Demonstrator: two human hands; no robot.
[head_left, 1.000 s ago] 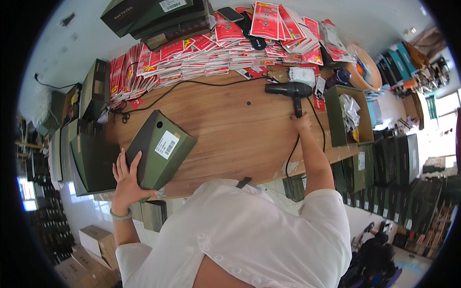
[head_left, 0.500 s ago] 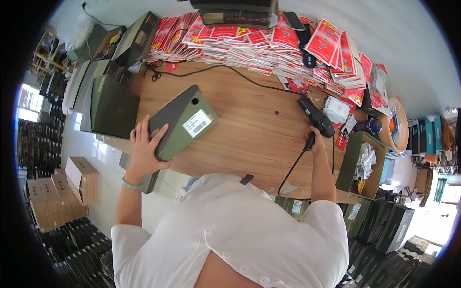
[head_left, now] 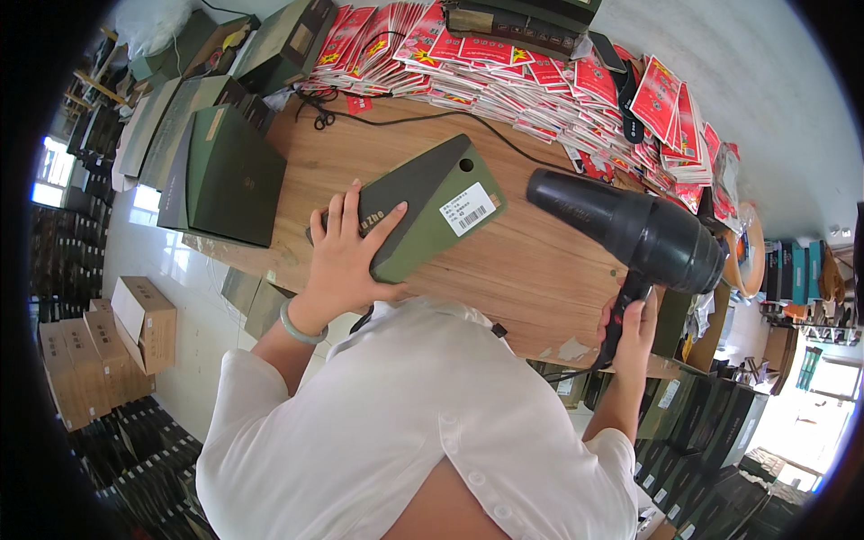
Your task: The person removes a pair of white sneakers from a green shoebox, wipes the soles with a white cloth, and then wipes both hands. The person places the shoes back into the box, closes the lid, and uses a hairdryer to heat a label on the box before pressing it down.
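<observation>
My left hand [head_left: 346,256] spreads its fingers over a green and dark grey shoe box [head_left: 418,193], its thumb along the near edge. The box lies slanted over the wooden table, with a white label [head_left: 468,210] and a round dark hole on the side facing up. In my right hand [head_left: 634,328] is a black hair dryer [head_left: 643,225], gripped by its handle. Its nozzle points left toward the box but stays apart from it.
Stacks of red and white printed packets [head_left: 504,81] line the back of the wooden table [head_left: 378,135]. A phone [head_left: 607,52] and scissors [head_left: 324,119] lie there too. Green boxes [head_left: 229,175] stand at left; cartons [head_left: 144,324] sit on the floor. A black cord crosses the tabletop.
My right hand has raised the hair dryer off the table's right side and turned its nozzle left. The shoe box has shifted right and away from me with my left hand.
</observation>
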